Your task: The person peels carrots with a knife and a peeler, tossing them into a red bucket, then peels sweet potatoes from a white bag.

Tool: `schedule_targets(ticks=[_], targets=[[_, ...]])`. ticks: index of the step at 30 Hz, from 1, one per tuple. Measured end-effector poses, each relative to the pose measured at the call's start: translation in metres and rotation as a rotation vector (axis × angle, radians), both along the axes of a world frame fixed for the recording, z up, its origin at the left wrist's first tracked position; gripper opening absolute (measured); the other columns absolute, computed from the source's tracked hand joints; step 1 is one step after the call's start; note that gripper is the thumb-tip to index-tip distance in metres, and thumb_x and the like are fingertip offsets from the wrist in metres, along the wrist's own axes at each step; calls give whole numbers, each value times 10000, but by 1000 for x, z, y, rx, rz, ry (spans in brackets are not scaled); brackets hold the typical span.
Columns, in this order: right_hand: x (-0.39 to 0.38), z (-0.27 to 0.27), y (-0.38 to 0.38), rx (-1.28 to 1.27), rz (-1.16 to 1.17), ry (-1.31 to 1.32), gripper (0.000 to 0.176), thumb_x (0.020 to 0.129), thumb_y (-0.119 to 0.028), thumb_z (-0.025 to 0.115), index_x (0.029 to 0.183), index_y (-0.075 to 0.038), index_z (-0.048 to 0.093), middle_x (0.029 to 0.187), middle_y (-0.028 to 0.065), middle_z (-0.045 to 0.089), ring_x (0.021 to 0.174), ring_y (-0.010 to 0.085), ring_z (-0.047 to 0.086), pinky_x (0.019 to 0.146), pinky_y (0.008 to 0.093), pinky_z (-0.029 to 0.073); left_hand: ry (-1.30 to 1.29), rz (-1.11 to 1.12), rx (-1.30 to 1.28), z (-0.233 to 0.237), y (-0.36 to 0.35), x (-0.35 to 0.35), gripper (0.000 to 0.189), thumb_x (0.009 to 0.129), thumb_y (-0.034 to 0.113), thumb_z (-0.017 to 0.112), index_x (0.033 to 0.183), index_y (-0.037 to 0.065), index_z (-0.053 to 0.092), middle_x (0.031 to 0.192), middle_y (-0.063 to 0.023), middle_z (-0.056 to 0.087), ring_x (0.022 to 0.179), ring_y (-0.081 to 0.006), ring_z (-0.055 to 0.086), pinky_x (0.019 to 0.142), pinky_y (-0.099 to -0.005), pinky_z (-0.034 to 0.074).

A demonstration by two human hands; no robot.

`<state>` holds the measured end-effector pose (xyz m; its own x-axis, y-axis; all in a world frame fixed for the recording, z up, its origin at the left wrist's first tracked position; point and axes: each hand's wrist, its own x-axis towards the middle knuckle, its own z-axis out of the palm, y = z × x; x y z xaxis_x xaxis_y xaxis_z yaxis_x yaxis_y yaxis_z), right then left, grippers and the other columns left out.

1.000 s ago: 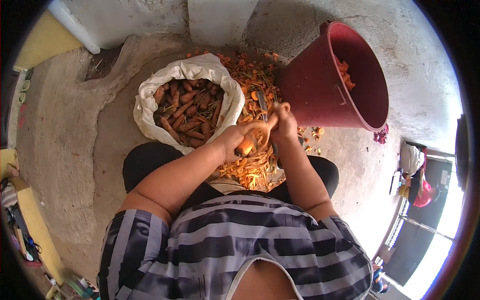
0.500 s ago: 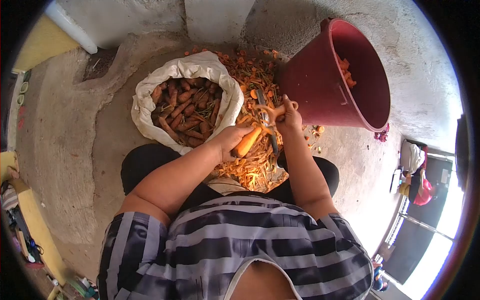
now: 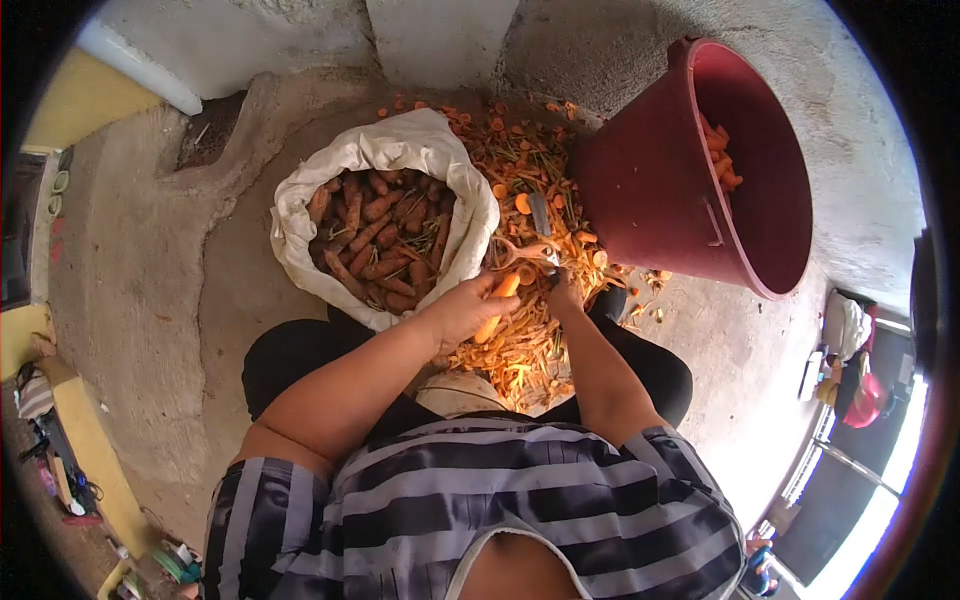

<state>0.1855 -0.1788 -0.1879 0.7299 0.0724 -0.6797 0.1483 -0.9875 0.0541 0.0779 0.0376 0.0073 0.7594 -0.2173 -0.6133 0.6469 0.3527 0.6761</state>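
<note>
My left hand [image 3: 462, 314] is closed round a peeled orange carrot [image 3: 497, 308]. An orange peeler [image 3: 520, 252] lies across just above the carrot, its near end at my left fingers. The right hand [image 3: 567, 297] has its fingers closed at the dark handle of a knife, whose grey blade [image 3: 540, 214] points away over the peelings. Below and around both hands spreads a heap of orange peelings [image 3: 525, 350]. Left of them, a white sack [image 3: 292, 225] with a rolled rim holds unpeeled carrots [image 3: 375, 235].
A large dark red bucket [image 3: 640, 190] leans at the right, with peeled carrot pieces [image 3: 718, 155] inside. Cut carrot tops lie on the floor [image 3: 240, 240] near the wall [image 3: 440, 40]. A person in red [image 3: 862, 400] is at the far right.
My right hand has let go of the peeler, moved down and closed at the knife handle. The peeler is now by my left fingers, and the carrot has turned more upright.
</note>
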Motion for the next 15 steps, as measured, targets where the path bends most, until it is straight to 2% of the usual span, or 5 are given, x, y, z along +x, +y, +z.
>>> schedule_targets(ticks=[2, 5, 8, 11, 15], targets=[[4, -2, -5, 71, -163, 29, 562, 771, -167, 556, 1255, -67, 289, 971, 199, 558, 894, 333, 558, 730, 386, 467, -44, -44, 65, -3, 0, 1, 449, 811, 229, 582, 1157, -19, 440, 964, -83, 535, 846, -133, 501, 762, -250, 392], [8, 32, 7, 250, -237, 69, 564, 749, -205, 572, 1217, -22, 316, 961, 207, 566, 900, 325, 564, 744, 374, 467, -169, -153, 251, -17, 1, 1, 434, 820, 230, 570, 1148, -22, 439, 952, -104, 544, 835, -141, 507, 743, -262, 398], [18, 19, -4, 82, -46, -188, 543, 736, -211, 579, 1172, 28, 359, 965, 222, 570, 901, 319, 572, 741, 369, 470, -223, -208, 404, -12, 1, 5, 385, 847, 212, 538, 1141, -13, 432, 874, -59, 507, 782, -109, 461, 708, -247, 385], [26, 87, 2, 28, -4, -170, 516, 717, -210, 602, 1110, 61, 408, 976, 244, 567, 911, 311, 578, 726, 377, 474, -281, -232, 488, 4, 2, 6, 371, 867, 200, 512, 1154, -15, 418, 875, -53, 515, 788, -101, 458, 710, -243, 385], [22, 161, -4, 778, -487, 55, 532, 794, -218, 569, 1201, 65, 376, 772, 120, 582, 652, 199, 590, 566, 305, 495, -407, -181, 522, 13, -2, 4, 366, 848, 178, 536, 1154, 1, 437, 922, -76, 545, 820, -132, 497, 738, -263, 398]])
